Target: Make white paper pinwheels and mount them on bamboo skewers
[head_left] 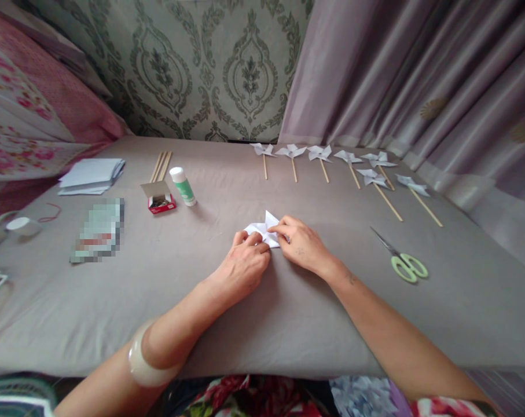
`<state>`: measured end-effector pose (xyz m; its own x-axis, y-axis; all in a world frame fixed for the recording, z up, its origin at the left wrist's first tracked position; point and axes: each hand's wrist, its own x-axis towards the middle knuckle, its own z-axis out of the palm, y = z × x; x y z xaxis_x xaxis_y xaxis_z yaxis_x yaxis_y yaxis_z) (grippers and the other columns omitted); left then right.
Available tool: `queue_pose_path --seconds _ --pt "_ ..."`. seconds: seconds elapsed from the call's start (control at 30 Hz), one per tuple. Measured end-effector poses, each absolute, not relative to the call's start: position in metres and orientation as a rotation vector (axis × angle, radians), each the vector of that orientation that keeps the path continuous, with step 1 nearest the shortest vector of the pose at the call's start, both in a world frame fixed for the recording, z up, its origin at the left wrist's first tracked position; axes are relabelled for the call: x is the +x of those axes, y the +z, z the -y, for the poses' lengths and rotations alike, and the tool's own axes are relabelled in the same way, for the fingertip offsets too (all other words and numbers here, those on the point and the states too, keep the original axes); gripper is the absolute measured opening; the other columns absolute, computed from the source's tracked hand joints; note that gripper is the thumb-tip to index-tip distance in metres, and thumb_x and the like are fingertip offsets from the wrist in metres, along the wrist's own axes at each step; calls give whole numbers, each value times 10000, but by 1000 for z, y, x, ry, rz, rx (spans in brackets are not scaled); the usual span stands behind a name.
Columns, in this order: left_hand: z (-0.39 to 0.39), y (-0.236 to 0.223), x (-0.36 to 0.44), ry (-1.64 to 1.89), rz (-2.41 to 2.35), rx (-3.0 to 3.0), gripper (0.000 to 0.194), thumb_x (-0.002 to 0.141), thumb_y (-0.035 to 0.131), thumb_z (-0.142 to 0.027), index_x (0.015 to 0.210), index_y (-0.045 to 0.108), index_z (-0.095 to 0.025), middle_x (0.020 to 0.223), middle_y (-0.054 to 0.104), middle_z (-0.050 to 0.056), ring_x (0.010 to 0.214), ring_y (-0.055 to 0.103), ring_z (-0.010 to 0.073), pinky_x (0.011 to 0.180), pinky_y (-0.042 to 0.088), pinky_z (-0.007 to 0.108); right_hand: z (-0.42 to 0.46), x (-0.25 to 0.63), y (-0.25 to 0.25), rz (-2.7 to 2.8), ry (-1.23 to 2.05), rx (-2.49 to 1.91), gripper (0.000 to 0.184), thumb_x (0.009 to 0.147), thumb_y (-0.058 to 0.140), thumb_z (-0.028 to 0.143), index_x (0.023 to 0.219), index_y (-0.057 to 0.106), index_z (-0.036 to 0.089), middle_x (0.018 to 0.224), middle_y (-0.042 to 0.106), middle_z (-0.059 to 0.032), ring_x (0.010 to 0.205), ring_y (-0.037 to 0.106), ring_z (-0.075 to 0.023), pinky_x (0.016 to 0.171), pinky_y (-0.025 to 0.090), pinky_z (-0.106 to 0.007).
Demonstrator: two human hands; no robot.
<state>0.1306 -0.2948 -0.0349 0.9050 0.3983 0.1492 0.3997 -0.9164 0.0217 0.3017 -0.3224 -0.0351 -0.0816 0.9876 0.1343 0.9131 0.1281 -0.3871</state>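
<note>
A white paper pinwheel [268, 223] without a stick lies on the cloth-covered table in front of me, one pointed blade standing up. My left hand [249, 260] is closed at its near left side, curled fingers pressing on the paper. From the right, my right hand [303, 243] pinches the pinwheel near its middle with thumb and forefinger. Parts of the paper are hidden beneath my fingers. Beyond my hands stand a glue stick [183, 186] with a white cap and an open red box [162, 204] of small metal pieces.
Several finished pinwheels on sticks [320, 153] lie along the back right. Green-handled scissors [403, 260] rest at the right. On the left are folded white paper sheets [91, 176], wooden sticks [161, 166], a blurred packet [98, 230] and a white roll [23, 227].
</note>
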Motion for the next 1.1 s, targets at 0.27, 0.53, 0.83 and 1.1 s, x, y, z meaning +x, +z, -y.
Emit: queue_pose_path --seconds 0.27,0.53,0.83,1.1 --pt "296 -34 132 -205 651 -3046 169 850 491 -121 717 592 -151 851 646 68 934 469 229 850 270 399 334 296 -32 2125 159 -1868 293 852 472 139 1007 704 230 992 606 -58 945 537 -179 736 427 -275" --pt "299 -27 132 -182 686 -3080 177 856 469 -111 742 599 -145 868 644 73 933 469 227 861 277 396 332 294 -30 2343 65 -1824 276 891 440 152 971 695 219 992 588 -85 946 501 -202 700 416 -287" --pt "299 -30 131 -193 687 -3089 165 855 473 -122 744 593 -143 857 632 70 920 464 226 854 291 402 320 299 -25 2532 98 -1739 271 899 423 127 918 685 191 972 594 -77 892 512 -191 684 389 -280" --pt "298 -31 133 -175 707 -3076 197 870 449 -138 740 597 -144 855 647 61 924 478 229 838 286 402 323 299 -36 2372 137 -1758 317 871 428 84 996 691 208 1027 606 -69 956 525 -182 747 407 -266"
